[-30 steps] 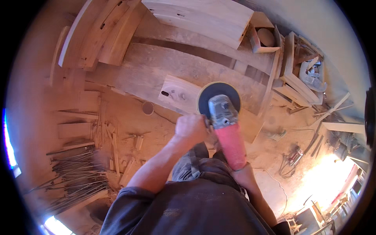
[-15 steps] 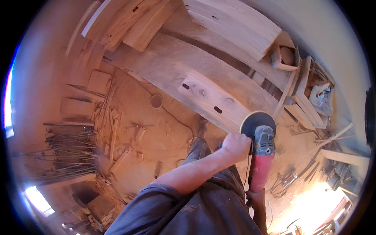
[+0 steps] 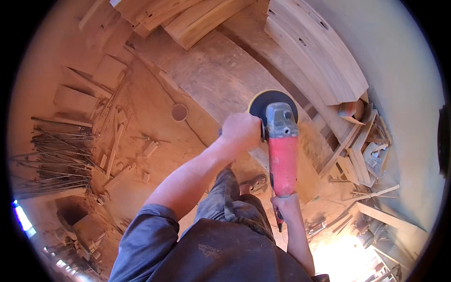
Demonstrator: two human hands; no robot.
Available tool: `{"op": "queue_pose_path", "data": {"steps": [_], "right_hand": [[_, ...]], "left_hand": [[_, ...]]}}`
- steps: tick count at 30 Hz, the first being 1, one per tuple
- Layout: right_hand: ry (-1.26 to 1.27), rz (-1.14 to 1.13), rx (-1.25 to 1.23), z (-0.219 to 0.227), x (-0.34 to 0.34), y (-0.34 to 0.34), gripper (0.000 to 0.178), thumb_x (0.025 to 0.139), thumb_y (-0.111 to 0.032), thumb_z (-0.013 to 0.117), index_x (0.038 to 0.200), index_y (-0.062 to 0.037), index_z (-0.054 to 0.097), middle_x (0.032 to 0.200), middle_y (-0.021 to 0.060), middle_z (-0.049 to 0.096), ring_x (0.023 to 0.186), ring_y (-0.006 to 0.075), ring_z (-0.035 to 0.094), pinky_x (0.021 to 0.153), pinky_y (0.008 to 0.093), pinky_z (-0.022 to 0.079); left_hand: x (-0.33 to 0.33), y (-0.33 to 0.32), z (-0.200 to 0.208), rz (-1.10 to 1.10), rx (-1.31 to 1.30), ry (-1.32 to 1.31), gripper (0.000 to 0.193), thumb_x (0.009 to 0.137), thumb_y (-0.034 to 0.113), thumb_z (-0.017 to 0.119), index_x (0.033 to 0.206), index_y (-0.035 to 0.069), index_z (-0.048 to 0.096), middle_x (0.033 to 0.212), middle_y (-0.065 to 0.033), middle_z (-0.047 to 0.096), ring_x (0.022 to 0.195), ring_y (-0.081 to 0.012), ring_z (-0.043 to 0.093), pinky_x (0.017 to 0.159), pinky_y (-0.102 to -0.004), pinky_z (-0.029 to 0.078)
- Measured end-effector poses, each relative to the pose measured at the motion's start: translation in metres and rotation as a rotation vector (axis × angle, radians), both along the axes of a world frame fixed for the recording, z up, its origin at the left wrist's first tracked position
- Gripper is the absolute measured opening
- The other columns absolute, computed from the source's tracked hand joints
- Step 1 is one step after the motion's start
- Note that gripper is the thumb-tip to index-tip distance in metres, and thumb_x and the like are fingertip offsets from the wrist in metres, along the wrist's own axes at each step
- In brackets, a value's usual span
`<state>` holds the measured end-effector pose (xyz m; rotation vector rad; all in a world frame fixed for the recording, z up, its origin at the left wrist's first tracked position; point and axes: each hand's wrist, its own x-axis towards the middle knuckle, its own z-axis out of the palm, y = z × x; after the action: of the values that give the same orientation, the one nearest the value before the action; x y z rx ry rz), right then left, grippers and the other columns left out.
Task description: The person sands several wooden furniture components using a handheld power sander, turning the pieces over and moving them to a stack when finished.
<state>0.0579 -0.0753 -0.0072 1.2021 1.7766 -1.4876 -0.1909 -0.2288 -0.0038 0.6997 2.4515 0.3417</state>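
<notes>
Both of my hands hold a disc sander (image 3: pixel 283 160) with a red body, a grey head and a round black pad edged in yellow. My left hand (image 3: pixel 240 132) is closed at the side of the head, around what looks like a side handle, mostly hidden. My right hand (image 3: pixel 287 207) wraps the rear end of the body, by the cord. The pad (image 3: pixel 263 104) is over the dusty wooden workbench (image 3: pixel 211 75); whether it touches anything is hidden. A pale wooden surface (image 3: pixel 306 175) shows just right of the tool.
Stacked planks (image 3: pixel 202 23) lie at the bench's far end, and a large pale slab (image 3: pixel 319 51) along its far right side. A round container (image 3: pixel 179 113) and wood scraps stand on the dusty floor. Metal rods (image 3: pixel 63 152) are piled at left. Wooden frames (image 3: pixel 359 160) lean at right.
My view has turned, and the sander with both hands now appears further left and higher. The slotted board seen beneath the disc earlier no longer shows clearly. Both hands keep their grip.
</notes>
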Motion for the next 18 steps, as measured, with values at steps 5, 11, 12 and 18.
{"op": "queue_pose_path", "data": {"steps": [5, 11, 12, 18], "right_hand": [[-0.066, 0.032, 0.072, -0.014, 0.059, 0.004, 0.014, 0.072, -0.011, 0.071, 0.07, 0.0001, 0.062, 0.059, 0.0078, 0.06, 0.052, 0.0179, 0.06, 0.05, 0.0349, 0.047], [0.211, 0.3, 0.208, -0.02, 0.013, -0.017, 0.025, 0.072, -0.014, 0.07, 0.089, 0.0046, 0.067, 0.081, 0.0222, 0.069, 0.081, 0.0293, 0.072, 0.07, 0.0412, 0.054], [0.213, 0.256, 0.164, -0.025, 0.007, -0.02, 0.028, 0.072, -0.012, 0.072, 0.091, 0.0077, 0.065, 0.079, 0.0188, 0.069, 0.079, 0.025, 0.07, 0.069, 0.0397, 0.054], [0.064, 0.02, 0.107, -0.014, 0.042, -0.011, 0.034, 0.075, -0.017, 0.073, 0.101, 0.0048, 0.068, 0.092, 0.0228, 0.073, 0.085, 0.0249, 0.072, 0.075, 0.0398, 0.055]], "left_hand": [[0.04, 0.007, -0.006, -0.123, 0.093, -0.032, 0.014, 0.076, 0.017, 0.069, 0.082, 0.007, 0.078, 0.082, -0.0187, 0.074, 0.08, -0.0344, 0.075, 0.072, -0.0455, 0.06], [-0.001, -0.015, -0.006, -0.038, -0.069, 0.027, 0.018, 0.077, 0.02, 0.069, 0.084, 0.006, 0.077, 0.086, -0.0191, 0.074, 0.08, -0.0361, 0.074, 0.072, -0.0476, 0.06], [-0.008, -0.019, -0.004, -0.015, -0.121, 0.07, 0.026, 0.073, 0.028, 0.075, 0.084, 0.005, 0.076, 0.083, -0.0203, 0.073, 0.082, -0.0377, 0.073, 0.077, -0.0484, 0.058], [0.022, 0.024, -0.008, -0.136, -0.158, 0.039, 0.027, 0.077, 0.029, 0.074, 0.086, 0.004, 0.076, 0.084, -0.0218, 0.073, 0.084, -0.0396, 0.072, 0.077, -0.0504, 0.057]]}}
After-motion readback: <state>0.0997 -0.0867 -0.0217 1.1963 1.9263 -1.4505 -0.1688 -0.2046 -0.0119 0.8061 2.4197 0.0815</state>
